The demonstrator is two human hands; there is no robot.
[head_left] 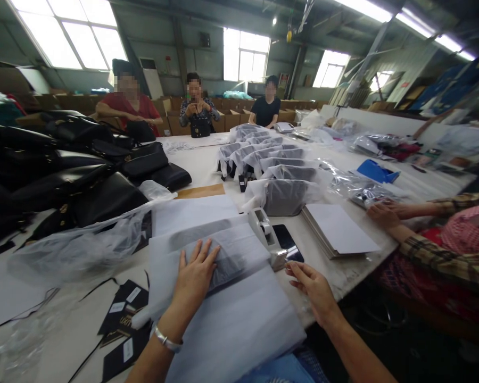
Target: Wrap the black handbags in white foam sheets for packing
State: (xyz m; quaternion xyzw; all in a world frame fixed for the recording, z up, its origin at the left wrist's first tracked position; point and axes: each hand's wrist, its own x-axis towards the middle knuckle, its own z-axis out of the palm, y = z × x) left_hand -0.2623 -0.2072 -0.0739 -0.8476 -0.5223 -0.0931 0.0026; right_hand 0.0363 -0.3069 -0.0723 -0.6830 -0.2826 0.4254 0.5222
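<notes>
- Head view: a white tape dispenser (263, 229) stands on the pale table (199, 157), just beside a dark thing wrapped in thin white sheeting.
- That wrapped bundle (239, 260) lies left of the tape dispenser, its dark shape showing through the layers.
- The left hand (195, 268), left of the dispenser, is flat on the bundle with fingers spread, pressing down and gripping nothing; a silver bracelet (166, 340) circles its wrist.
- The right hand (311, 287) is at the dispenser's near end, thumb and forefinger drawn close together; I cannot tell whether they pinch a bit of tape.
- A white sheet (239, 330) spreads on the near side of the dispenser, under the bundle.
- A dark phone (289, 243) lies just right of the dispenser, and farther right is a stack of white boards (339, 229).
- Beyond the dispenser, dark bags in white wrapping (289, 197) stand in a row.
- Well left of it are a heap of black bags (104, 197), a crumpled translucent wrap (88, 242) and, nearer, black tags (123, 314).
- Far right of it, a co-worker's hands (387, 213) rest at clear plastic packaging (363, 191).
- Three people are across the table, beyond the dispenser.
</notes>
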